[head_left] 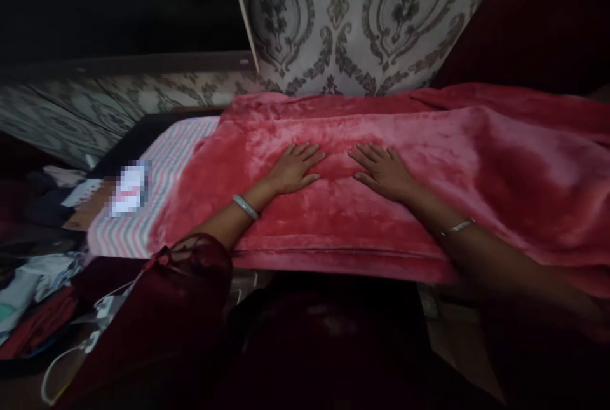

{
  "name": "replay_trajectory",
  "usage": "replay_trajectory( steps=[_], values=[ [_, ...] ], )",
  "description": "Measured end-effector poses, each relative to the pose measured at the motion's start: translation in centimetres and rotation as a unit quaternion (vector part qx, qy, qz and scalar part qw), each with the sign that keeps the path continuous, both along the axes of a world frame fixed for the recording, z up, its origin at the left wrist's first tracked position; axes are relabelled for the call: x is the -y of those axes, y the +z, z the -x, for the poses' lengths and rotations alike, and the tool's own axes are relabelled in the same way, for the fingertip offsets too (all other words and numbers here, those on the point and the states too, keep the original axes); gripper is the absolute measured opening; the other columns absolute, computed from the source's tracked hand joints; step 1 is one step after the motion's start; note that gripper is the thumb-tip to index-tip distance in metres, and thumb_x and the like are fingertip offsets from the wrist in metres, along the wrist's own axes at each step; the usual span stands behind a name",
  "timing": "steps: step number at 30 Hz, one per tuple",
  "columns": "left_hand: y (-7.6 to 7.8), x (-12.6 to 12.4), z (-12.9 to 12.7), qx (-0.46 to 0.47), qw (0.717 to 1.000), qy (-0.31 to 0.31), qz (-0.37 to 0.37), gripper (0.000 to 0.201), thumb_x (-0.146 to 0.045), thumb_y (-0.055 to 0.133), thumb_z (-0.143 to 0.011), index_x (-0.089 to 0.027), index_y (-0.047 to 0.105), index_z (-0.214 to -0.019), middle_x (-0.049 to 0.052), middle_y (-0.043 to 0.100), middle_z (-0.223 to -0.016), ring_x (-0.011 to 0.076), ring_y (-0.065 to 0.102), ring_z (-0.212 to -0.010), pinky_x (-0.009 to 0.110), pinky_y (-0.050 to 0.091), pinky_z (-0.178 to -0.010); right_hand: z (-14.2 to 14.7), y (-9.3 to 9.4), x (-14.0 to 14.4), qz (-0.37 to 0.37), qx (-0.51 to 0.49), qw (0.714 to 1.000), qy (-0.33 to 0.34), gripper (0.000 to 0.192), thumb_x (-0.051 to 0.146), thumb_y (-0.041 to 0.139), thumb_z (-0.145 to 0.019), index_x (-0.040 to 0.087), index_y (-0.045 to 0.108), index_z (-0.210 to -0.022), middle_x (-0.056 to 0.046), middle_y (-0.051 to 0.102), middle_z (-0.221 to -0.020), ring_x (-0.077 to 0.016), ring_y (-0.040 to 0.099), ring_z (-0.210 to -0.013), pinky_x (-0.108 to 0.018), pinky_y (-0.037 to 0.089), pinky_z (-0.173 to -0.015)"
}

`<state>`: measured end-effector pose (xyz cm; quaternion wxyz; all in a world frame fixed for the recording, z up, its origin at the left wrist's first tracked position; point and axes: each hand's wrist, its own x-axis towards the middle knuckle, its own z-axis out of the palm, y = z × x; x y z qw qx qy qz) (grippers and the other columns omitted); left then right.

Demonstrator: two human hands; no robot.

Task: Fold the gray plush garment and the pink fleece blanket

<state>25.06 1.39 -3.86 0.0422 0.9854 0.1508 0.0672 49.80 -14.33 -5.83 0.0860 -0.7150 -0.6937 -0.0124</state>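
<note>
The view is dim overall. Light falls mainly on the pink blanket (pixel 429 162), whose plush pile gives a soft sheen toward the bed's far edge. The upper left corner and the whole near edge sink into deep shadow. Straight lines bow near the borders. A small pixelated patch (pixel 129 189) sits left.

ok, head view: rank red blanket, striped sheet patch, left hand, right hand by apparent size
1. red blanket
2. striped sheet, the uncovered part
3. left hand and right hand: look alike, both flat on the blanket, not ranked.
</note>
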Motion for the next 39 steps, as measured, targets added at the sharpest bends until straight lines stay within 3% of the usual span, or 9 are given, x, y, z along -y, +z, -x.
replay_trajectory(
  steps=[4, 9, 13, 17, 22, 25, 29, 35, 39],
  values=[
    [1.5, 1.3, 1.2, 0.017, 0.998, 0.057, -0.022, 0.048, -0.039, 0.046, -0.102, -0.023, 0.052, -0.147, 0.012, 0.047, -0.156, 0.0293, 0.038, -0.146, 0.053, 0.018, -0.124, 1.8, 1.5, -1.4, 0.023, -0.018, 0.999, -0.017, 0.056, 0.045, 0.043, -0.102, 0.023, 0.045, -0.153, -0.015, 0.043, -0.158, -0.0381, 0.036, -0.146, -0.064, 0.033, -0.112],
    [1.4, 1.0, 3.5, -0.006, 0.988, 0.152, -0.006, 0.051, -0.039, 0.050, -0.099, -0.020, 0.051, -0.147, 0.016, 0.043, -0.158, 0.0356, 0.037, -0.147, 0.060, 0.028, -0.120, 6.1, 2.7, -6.6, -0.045, -0.053, 0.994, 0.088, 0.053, 0.040, 0.043, -0.102, 0.023, 0.048, -0.152, -0.013, 0.048, -0.155, -0.0319, 0.044, -0.142, -0.052, 0.038, -0.114],
    [0.6, 0.6, 4.8, 0.016, 0.992, 0.127, 0.018, 0.056, -0.036, 0.056, -0.095, -0.020, 0.050, -0.148, 0.016, 0.040, -0.160, 0.0365, 0.033, -0.149, 0.059, 0.031, -0.120, 9.8, 3.9, -12.1, -0.038, -0.077, 0.989, 0.120, 0.054, 0.035, 0.042, -0.102, 0.017, 0.047, -0.152, -0.015, 0.045, -0.156, -0.0281, 0.042, -0.144, -0.044, 0.037, -0.116],
    [1.9, -1.3, 6.8, 0.085, 0.986, 0.122, 0.071, 0.035, -0.024, 0.050, -0.096, -0.022, 0.068, -0.126, 0.010, 0.068, -0.131, 0.0240, 0.060, -0.125, 0.040, 0.046, -0.110, 12.2, 3.0, -14.9, -0.058, -0.075, 0.994, 0.062, 0.055, 0.035, 0.038, -0.103, 0.017, 0.044, -0.154, -0.015, 0.046, -0.156, -0.0284, 0.041, -0.145, -0.047, 0.034, -0.118],
    [6.5, -7.3, 11.5, 0.104, 0.886, 0.451, 0.000, 0.033, -0.025, 0.044, -0.099, -0.019, 0.069, -0.119, 0.012, 0.071, -0.125, 0.0239, 0.065, -0.118, 0.034, 0.049, -0.100, 13.0, -0.4, -14.6, -0.051, -0.049, 0.997, 0.008, 0.053, 0.043, 0.039, -0.103, 0.023, 0.048, -0.151, -0.011, 0.041, -0.160, -0.0319, 0.035, -0.148, -0.056, 0.029, -0.118],
    [7.4, -9.7, 13.5, 0.054, 0.834, 0.550, 0.001, 0.031, -0.035, 0.053, -0.096, -0.013, 0.071, -0.110, 0.021, 0.072, -0.115, 0.0334, 0.068, -0.110, 0.040, 0.052, -0.090, 12.8, -1.0, -14.5, -0.044, -0.043, 0.998, 0.013, 0.054, 0.043, 0.040, -0.103, 0.023, 0.048, -0.152, -0.011, 0.039, -0.161, -0.0316, 0.034, -0.149, -0.054, 0.027, -0.119],
    [5.3, -9.1, 13.4, 0.048, 0.829, 0.557, 0.007, 0.030, -0.034, 0.049, -0.098, -0.013, 0.070, -0.104, 0.021, 0.074, -0.108, 0.0326, 0.070, -0.104, 0.039, 0.052, -0.085, 12.8, -0.6, -14.7, -0.039, -0.042, 0.998, 0.018, 0.054, 0.042, 0.040, -0.102, 0.022, 0.049, -0.151, -0.010, 0.039, -0.161, -0.0314, 0.033, -0.149, -0.054, 0.026, -0.120],
    [3.0, -7.1, 12.5, 0.137, 0.889, 0.434, 0.040, 0.021, -0.031, 0.055, -0.094, -0.018, 0.069, -0.085, 0.013, 0.074, -0.100, 0.0279, 0.069, -0.100, 0.036, 0.050, -0.090, 12.7, -0.7, -14.8, -0.050, -0.047, 0.997, 0.016, 0.054, 0.042, 0.037, -0.101, 0.023, 0.051, -0.150, -0.011, 0.042, -0.160, -0.0308, 0.035, -0.148, -0.055, 0.027, -0.119],
    [3.1, -8.6, 13.8, 0.229, 0.837, 0.469, 0.163, 0.038, -0.031, 0.044, -0.096, -0.020, 0.065, -0.066, 0.006, 0.071, -0.076, 0.0243, 0.069, -0.084, 0.033, 0.052, -0.077, 12.7, -0.8, -14.8, -0.052, -0.050, 0.997, 0.019, 0.053, 0.042, 0.038, -0.101, 0.025, 0.051, -0.149, -0.010, 0.043, -0.159, -0.0308, 0.037, -0.147, -0.056, 0.028, -0.118]
  ],
)
